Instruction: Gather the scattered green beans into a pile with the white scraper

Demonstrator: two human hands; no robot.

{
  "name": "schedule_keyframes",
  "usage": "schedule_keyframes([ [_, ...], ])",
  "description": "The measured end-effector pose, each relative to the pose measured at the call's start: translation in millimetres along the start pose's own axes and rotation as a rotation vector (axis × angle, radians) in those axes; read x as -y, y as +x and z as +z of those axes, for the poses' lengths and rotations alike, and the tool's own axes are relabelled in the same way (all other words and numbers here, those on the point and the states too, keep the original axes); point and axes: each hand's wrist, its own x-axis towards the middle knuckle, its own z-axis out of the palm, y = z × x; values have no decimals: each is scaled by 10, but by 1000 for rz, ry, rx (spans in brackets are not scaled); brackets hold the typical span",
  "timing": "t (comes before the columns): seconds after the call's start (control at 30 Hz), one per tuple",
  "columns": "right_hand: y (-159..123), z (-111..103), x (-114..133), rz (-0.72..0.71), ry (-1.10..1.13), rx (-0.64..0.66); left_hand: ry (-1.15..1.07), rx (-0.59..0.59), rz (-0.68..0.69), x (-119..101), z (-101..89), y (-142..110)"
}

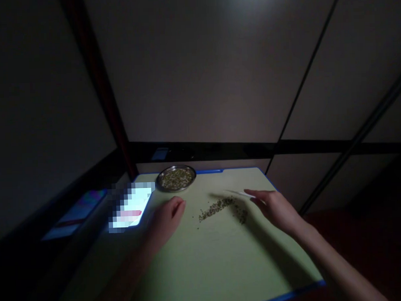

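My right hand is closed on a thin white stick-like tool, pinched between thumb and fingers. Its far end is blurred and points left above a loose pile of small dark seeds or grains. The pile stretches in a slanting band across the table, with a second clump bending toward me at its right. Curled into a fist, my left hand rests on the table left of the pile; nothing shows in its fingers. Behind it stands a round metal plate of greenish grains.
A light green table with blue edging carries everything. At its left lies a bright screen, partly pixelated. Pale panels with dark strips rise just behind the table, and a dark glossy surface borders it on the left. The room is dim.
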Motion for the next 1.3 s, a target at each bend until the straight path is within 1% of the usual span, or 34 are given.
schedule_keyframes([
  [0.07, 48, 243, -6, -114, -14, 25, 33, -12, -22, 179, 32, -6],
  [0.1, 69, 379, 11, -163, -22, 51, 39, -11, -28, 240, 49, -13],
  [0.17, 94, 626, 54, -240, -41, 58, 20, 4, -34, 313, 75, -28],
  [0.23, 84, 789, 71, -275, -51, 55, -22, 10, -56, 344, 82, -36],
  [0.3, 25, 854, 50, -287, -47, 60, -63, 1, -100, 356, 74, -35],
  [0.4, -136, 811, -18, -298, -36, 81, -101, -3, -170, 367, 65, -22],
  [0.5, -280, 692, -75, -305, -16, 104, -118, 12, -188, 389, 81, -7],
  [0.57, -292, 627, -99, -299, 8, 95, -133, 16, -186, 405, 101, 1],
  [0.63, -219, 610, -119, -274, 37, 52, -161, 14, -198, 410, 114, 6],
  [0.73, -25, 688, -146, -222, 62, -15, -208, 9, -238, 391, 108, 5],
  [0.83, 90, 814, -172, -199, 36, -4, -230, 7, -260, 355, 85, -5],
  [0.9, 59, 871, -188, -206, 7, 12, -230, 9, -265, 341, 79, -8],
  [1.0, -110, 875, -203, -222, -33, 29, -220, 13, -261, 353, 92, -1],
  [1.1, -286, 789, -203, -234, -49, 60, -210, 14, -237, 396, 119, 10],
  [1.2, -365, 633, -233, -236, -46, 75, -196, 9, -221, 442, 138, 18],
  [1.3, -357, 454, -307, -161, -47, 16, -188, -3, -236, 480, 145, 28],
])
